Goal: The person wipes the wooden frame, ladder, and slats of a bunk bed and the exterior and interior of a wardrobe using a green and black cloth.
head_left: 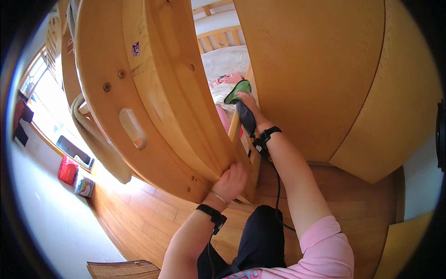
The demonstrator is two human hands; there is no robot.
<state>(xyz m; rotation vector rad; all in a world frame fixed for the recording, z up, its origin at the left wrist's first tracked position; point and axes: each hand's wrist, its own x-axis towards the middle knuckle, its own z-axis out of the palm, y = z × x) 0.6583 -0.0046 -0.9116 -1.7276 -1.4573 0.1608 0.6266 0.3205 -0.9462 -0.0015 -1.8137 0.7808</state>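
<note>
My right hand (248,101) grips a green cloth item (238,91) with a dark edge, beside a rail of a wooden bunk bed. A dark grey fabric piece (246,118) hangs under that hand, along the wrist; whether it joins the green item I cannot tell. Lower down, my left hand (232,179) rests on the edge of the bed's pine end board (181,104), its fingertips partly hidden. Both wrists carry black straps with small devices and cables. Beyond the gap lies a bed with a white sheet (226,61) and pink fabric (228,78).
A large wooden panel (313,76) stands close at the right. A beige towel (94,139) hangs over the bed at the left. A red bag (67,171) and a clear storage box (84,185) sit by the window wall. Wooden flooring (146,212) lies below.
</note>
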